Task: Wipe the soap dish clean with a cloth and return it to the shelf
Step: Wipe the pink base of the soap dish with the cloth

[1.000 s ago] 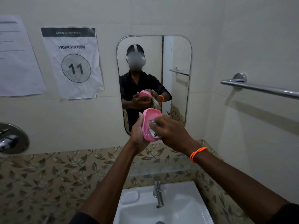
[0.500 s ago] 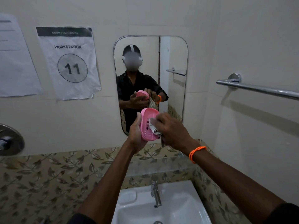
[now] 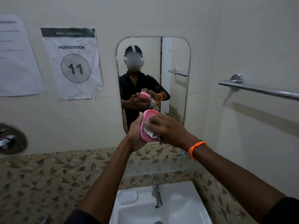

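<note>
I hold the pink soap dish (image 3: pixel 146 126) up in front of the mirror (image 3: pixel 174 59), above the glass shelf (image 3: pixel 161 165) and the sink (image 3: pixel 182 206). My left hand (image 3: pixel 135 136) cups it from behind, thumb along the rim and fingers curled round the back, so its hollow faces my right hand (image 3: pixel 168 130). That hand is bunched round a pale cloth (image 3: pixel 148 131) and presses it into the hollow.

The dish looks like thin, stiff plastic, light and likely slick if wet, so I judge the rim and the back are the safe places to grip; a pinch on one edge could let it twist away under the rubbing. The cloth is soft and folds into the corners.

The shelf below is clear glass against leaf-patterned tile, hard and probably smooth, so I should set the dish down flat and gently. A tap (image 3: pixel 156 193) stands at the basin, a towel rail (image 3: pixel 258 89) runs along the right wall, and a paper sign (image 3: pixel 72 62) marked 11 hangs left of the mirror.
</note>
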